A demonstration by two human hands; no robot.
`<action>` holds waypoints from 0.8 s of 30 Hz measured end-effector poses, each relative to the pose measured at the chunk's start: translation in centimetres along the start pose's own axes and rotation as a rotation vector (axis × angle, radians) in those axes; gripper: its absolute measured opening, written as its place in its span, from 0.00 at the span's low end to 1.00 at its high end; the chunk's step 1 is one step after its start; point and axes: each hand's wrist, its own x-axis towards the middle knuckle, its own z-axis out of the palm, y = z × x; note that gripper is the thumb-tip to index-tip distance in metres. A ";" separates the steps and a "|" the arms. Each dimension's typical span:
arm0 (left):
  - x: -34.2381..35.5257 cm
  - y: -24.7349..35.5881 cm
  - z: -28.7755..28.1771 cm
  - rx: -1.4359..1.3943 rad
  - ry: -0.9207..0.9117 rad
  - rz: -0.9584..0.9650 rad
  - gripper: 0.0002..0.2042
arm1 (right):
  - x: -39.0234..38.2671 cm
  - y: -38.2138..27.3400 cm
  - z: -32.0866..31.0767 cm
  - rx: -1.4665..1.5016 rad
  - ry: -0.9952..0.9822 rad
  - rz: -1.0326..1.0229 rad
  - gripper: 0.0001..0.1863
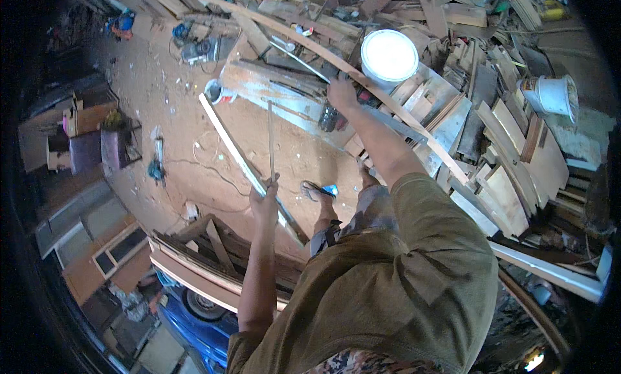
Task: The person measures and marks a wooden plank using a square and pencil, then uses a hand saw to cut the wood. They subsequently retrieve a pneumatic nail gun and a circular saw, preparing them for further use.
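Note:
My left hand [264,199] grips a long white-faced wooden strip [223,128], held diagonally, along with a thinner, light stick [271,141] that stands up from my fingers. My right hand [341,89] reaches forward with its fingers closed at the lower end of a thin white strip [297,55], which slants up to the left over the scrap wood. Beneath that hand are a pale, worn board [252,83] and some dark objects [330,118] that I cannot make out. A long narrow plank [407,115] runs just beside my right hand.
A white bucket [389,54] stands among piled offcuts [517,173], with another bucket [550,99] at right. A power tool [197,51] and cords lie on the dirt floor [174,102]. Stacked boards [194,277] are at lower left beside a blue car [187,329]; furniture [84,147] lines the left.

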 end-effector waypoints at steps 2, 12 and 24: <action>0.3 -0.7 1.7 -0.143 0.041 -0.034 0.09 | -0.5 -1.6 -1.8 -0.148 0.146 -0.145 0.17; 2.4 -2.4 9.3 -0.299 0.044 -0.117 0.04 | -10.4 -9.5 -1.8 1.224 -0.642 0.340 0.16; -0.2 3.8 3.7 -0.416 0.256 -0.068 0.14 | -9.3 1.1 6.5 0.520 0.091 0.577 0.23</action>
